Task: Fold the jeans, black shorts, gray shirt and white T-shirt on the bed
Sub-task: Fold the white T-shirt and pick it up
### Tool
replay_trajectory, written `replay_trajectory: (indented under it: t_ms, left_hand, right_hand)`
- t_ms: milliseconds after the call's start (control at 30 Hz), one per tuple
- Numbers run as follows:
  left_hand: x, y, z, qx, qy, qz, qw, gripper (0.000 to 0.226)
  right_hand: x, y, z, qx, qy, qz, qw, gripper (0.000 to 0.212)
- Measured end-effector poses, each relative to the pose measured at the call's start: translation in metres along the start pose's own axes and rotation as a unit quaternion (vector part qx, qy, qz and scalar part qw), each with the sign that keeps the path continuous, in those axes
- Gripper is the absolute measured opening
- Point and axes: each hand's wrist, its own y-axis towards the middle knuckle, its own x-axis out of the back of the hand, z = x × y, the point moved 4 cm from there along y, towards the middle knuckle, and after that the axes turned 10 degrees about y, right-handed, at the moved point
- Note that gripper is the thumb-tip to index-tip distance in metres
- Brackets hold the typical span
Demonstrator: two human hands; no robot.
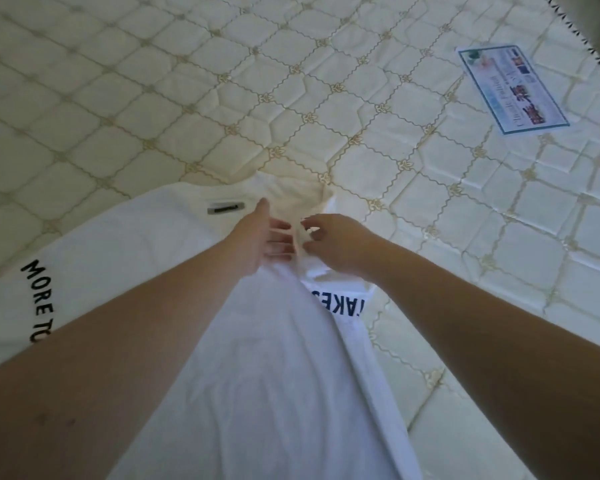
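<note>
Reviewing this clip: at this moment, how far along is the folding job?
Done: nothing visibly finished; no folded pile shows on the mattress. In hand: the white T-shirt lies spread out, its right side turned inward. The right hand pinches the cloth near the collar and the left hand lies straight-fingered on it. Left: finishing this fold. The jeans, shorts and gray shirt are out of view, so their state is unknown.

T-shirt (264, 375) on bed (153, 98)
</note>
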Motion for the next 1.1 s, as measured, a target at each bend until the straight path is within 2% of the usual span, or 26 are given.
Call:
replay_trajectory:
  t_ms: [67,133,200,267,367,433,500,567,667,700,733,800,867,900,967,1000,1033,1100]
  left_hand:
    - [0.010,-0.005,0.020,0.035,-0.023,0.029,0.999,0.075]
    - [0.017,-0.006,0.029,0.046,-0.046,0.013,0.998,0.073]
    - [0.015,-0.006,0.033,0.028,-0.037,-0.028,0.999,0.065]
    - [0.004,-0.010,0.031,-0.006,0.062,-0.075,0.995,0.071]
    - [-0.020,-0.018,0.034,-0.028,0.216,-0.131,0.967,0.077]
    - [-0.027,-0.019,0.037,-0.041,0.263,-0.166,0.950,0.065]
    - [-0.023,-0.019,0.034,-0.070,0.261,-0.191,0.944,0.050]
    - [-0.010,-0.020,0.027,-0.115,0.258,-0.175,0.943,0.048]
    - [0.015,-0.024,0.019,-0.194,0.278,-0.077,0.938,0.060]
    - [0.029,-0.024,0.019,-0.197,0.274,-0.078,0.938,0.060]
    - [0.044,-0.024,0.020,-0.189,0.253,-0.107,0.943,0.057]
    - [0.072,-0.026,0.022,-0.166,0.192,-0.241,0.937,0.046]
    - [0.080,-0.040,0.025,-0.183,0.199,-0.373,0.888,0.033]
    - [0.071,-0.052,0.029,-0.217,0.200,-0.390,0.872,0.026]
    - [0.037,-0.079,0.048,-0.268,0.210,-0.365,0.867,0.009]
    - [0.017,-0.089,0.066,-0.263,0.213,-0.334,0.880,0.013]
    - [-0.003,-0.099,0.088,-0.231,0.212,-0.287,0.905,0.027]
    - [-0.043,-0.115,0.138,-0.105,0.189,-0.153,0.964,0.045]
  right_hand:
    - [-0.025,-0.006,0.006,0.005,0.182,0.058,0.981,0.050]
    - [-0.026,-0.015,-0.003,0.041,0.257,-0.001,0.965,0.045]
    - [-0.019,-0.032,-0.030,0.035,0.203,-0.111,0.972,0.033]
    - [-0.022,-0.056,-0.068,-0.025,0.102,-0.178,0.978,0.028]
    - [-0.056,-0.092,-0.109,-0.074,0.040,-0.173,0.981,0.038]
    - [-0.079,-0.108,-0.120,-0.097,0.032,-0.171,0.980,0.051]
    - [-0.094,-0.118,-0.125,-0.122,0.011,-0.162,0.979,0.058]
    - [-0.103,-0.126,-0.130,-0.139,-0.003,-0.161,0.977,0.055]
    - [-0.112,-0.134,-0.135,-0.143,-0.013,-0.168,0.975,0.040]
    - [-0.114,-0.135,-0.135,-0.137,-0.030,-0.168,0.976,0.033]
    - [-0.115,-0.135,-0.134,-0.127,-0.054,-0.169,0.976,0.026]
    - [-0.119,-0.137,-0.132,-0.099,-0.086,-0.176,0.976,0.019]
    - [-0.125,-0.138,-0.130,-0.066,-0.091,-0.184,0.976,0.017]
    - [-0.129,-0.139,-0.129,-0.057,-0.093,-0.185,0.977,0.017]
    - [-0.134,-0.140,-0.132,-0.049,-0.100,-0.190,0.975,0.017]
    - [-0.135,-0.142,-0.135,-0.047,-0.106,-0.192,0.975,0.018]
    - [-0.136,-0.145,-0.138,-0.048,-0.111,-0.191,0.974,0.020]
    - [-0.140,-0.156,-0.144,-0.060,-0.136,-0.181,0.972,0.026]
